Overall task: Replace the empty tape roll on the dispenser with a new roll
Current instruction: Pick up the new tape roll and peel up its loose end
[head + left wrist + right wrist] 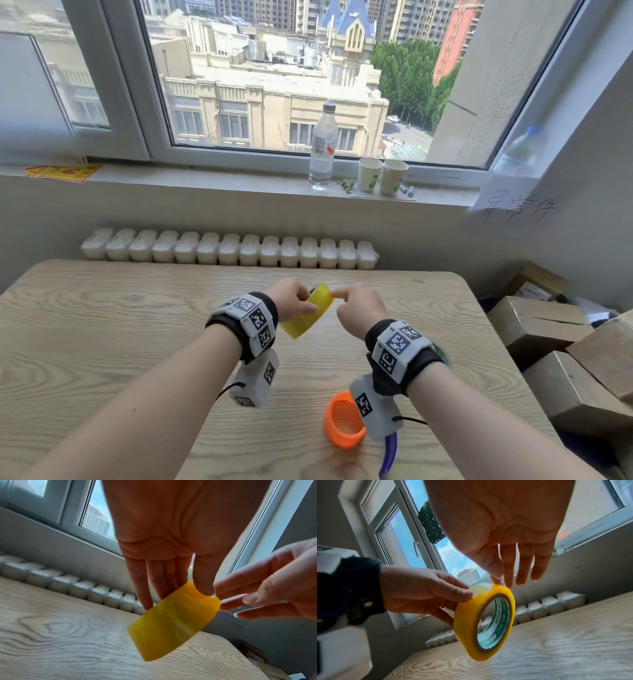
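Above the wooden table [102, 342], the yellow tape roll [307, 316] is gripped on edge by the left hand [291, 300]; the right hand [359, 310], fingers relaxed, touches its rim; the loose end is probably best found by fingernail before anything is loaded.

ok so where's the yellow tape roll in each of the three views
Head: the yellow tape roll sits at centre, held above the table between both hands.
Left wrist: lower centre, outer face showing, below the left hand's fingers.
Right wrist: lower centre, its open core with green print facing the camera.
Shared landmark: the white radiator behind the table, seen in all three.
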Demonstrator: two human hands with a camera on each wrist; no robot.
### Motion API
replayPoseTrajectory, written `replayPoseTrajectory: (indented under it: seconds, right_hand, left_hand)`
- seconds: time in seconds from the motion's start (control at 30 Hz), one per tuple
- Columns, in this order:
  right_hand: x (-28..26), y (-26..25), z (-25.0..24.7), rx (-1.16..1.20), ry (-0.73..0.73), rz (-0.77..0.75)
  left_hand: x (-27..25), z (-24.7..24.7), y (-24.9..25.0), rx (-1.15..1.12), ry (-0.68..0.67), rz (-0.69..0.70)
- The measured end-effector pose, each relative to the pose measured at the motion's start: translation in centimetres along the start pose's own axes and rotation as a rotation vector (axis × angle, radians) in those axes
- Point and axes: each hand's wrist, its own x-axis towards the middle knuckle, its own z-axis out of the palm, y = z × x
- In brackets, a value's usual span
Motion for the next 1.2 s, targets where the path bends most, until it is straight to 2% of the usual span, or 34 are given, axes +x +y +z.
replayPoseTrajectory:
  seconds: [0.17,0.4,0.53,0.63,0.9,1.2]
  right_hand:
    - [-0.4,0.7,-0.7,0.043,0.004,-0.037]
    - [-0.3,2.5,-2.0,-0.017,0.009,-0.033]
    - [-0.1,3.3,-2.3,0.044,-0.01,-0.009]
    - [-0.2,3.4,-2.6,0.046,0.035,0.014]
    - [-0.3,2.7,-3.2,0.08,0.084,0.01]
    - [-0.8,2.8,-3.4,0.126,0.107,0.093]
  left_hand:
    - [-1.1,-0.5,0.8,-0.006,-0.012,0.021]
    - [-2.7,-1.4,2.9,-0.338,-0.209,0.108]
    - [-3.0,-1.5,3.7,-0.351,-0.267,0.1]
    - [-3.1,-1.4,3.5,-0.376,-0.248,0.119]
    - [-3.0,-1.5,3.6,-0.264,-0.177,0.157]
    - [-3.3,-1.5,3.9,-0.252,-0.109,0.231]
